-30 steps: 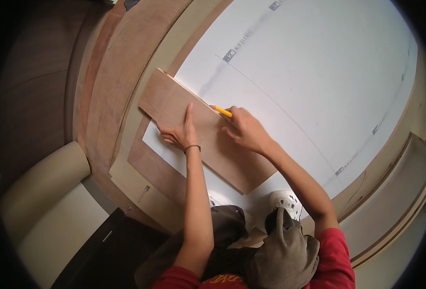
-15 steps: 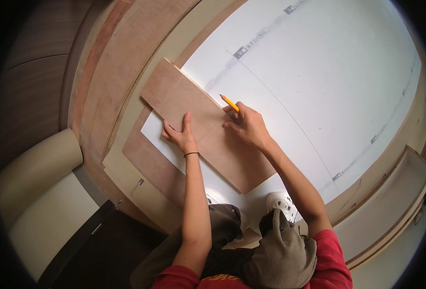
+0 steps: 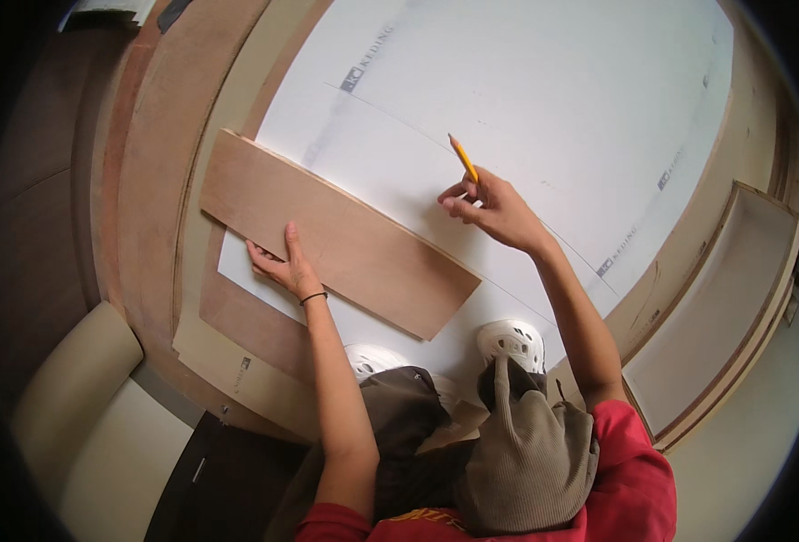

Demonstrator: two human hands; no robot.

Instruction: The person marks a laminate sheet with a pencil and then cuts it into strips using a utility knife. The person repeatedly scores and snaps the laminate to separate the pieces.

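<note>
A long brown plywood strip (image 3: 345, 237) lies slantwise on a large white panel (image 3: 526, 90). My left hand (image 3: 278, 263) rests flat on the strip's near edge, fingers spread, holding nothing. My right hand (image 3: 494, 208) hovers over the white panel to the right of the strip, apart from it, and grips a yellow pencil (image 3: 463, 159) with its tip pointing up and away. A thin pencil line runs across the white panel just beyond that hand.
Stacked brown and beige boards (image 3: 147, 154) lie under the white panel on the left. A wooden frame piece (image 3: 733, 298) stands at the right. My white shoes (image 3: 510, 341) and knees sit on the panel's near edge. A cream cushion (image 3: 65, 388) is at lower left.
The plywood strip has turned to a flatter angle and slid left with my left hand. My right hand has lifted off the strip's edge and moved right with the pencil.
</note>
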